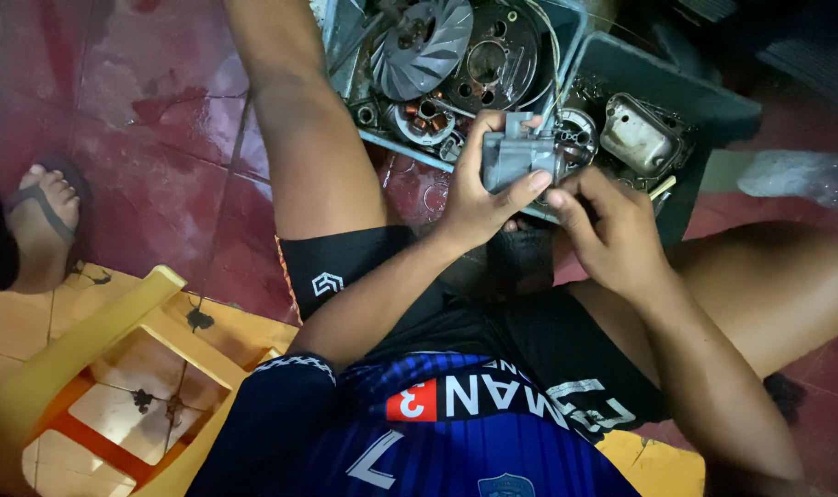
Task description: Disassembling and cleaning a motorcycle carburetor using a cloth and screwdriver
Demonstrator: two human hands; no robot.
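I hold a small grey metal engine part, boxy like a carburettor, in front of me between my knees. My left hand wraps around its left side, thumb pressed across its lower edge. My right hand meets it from the right, fingertips pinching at the part's lower right corner. What the right fingertips grip is hidden by the fingers.
A grey tray ahead holds a finned flywheel, a round dark plate and a copper-wound stator. A second dark tray holds a metal cover. A yellow plastic stool stands left; another person's sandalled foot beyond it.
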